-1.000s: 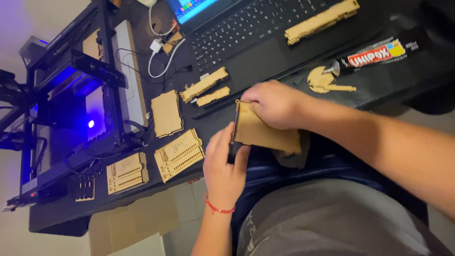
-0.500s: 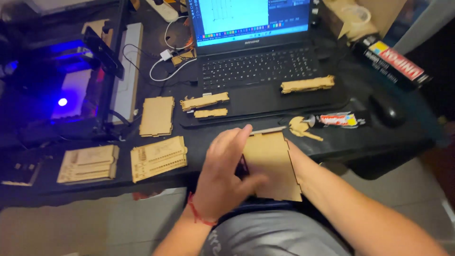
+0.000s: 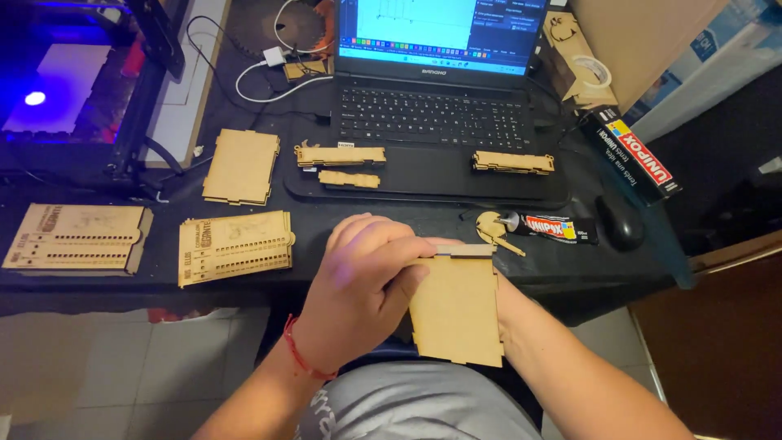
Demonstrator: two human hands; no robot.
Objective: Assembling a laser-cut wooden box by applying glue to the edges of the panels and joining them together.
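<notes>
Both my hands hold a flat, light-brown laser-cut wooden panel (image 3: 458, 310) over my lap, just in front of the black desk (image 3: 423, 224). My left hand (image 3: 362, 289) covers the panel's left side, its fingers curled over the top left corner. My right hand (image 3: 507, 314) is mostly hidden behind the panel and supports it from the right and underneath. The panel has notched edges, and a thin strip shows along its top.
An open laptop (image 3: 436, 114) sits at the back. Wooden cut pieces (image 3: 235, 247) (image 3: 77, 236) (image 3: 242, 165) lie to the left, and strips (image 3: 340, 155) (image 3: 513, 162) rest on the laptop. A glue tube (image 3: 547, 228), glue box (image 3: 638, 153) and mouse (image 3: 621, 222) are at right. A laser machine (image 3: 65, 90) glows blue.
The view has swung up and centred on the desk. The panel now lies flatter and squarer to me, and my left hand has moved up onto its top left corner.
</notes>
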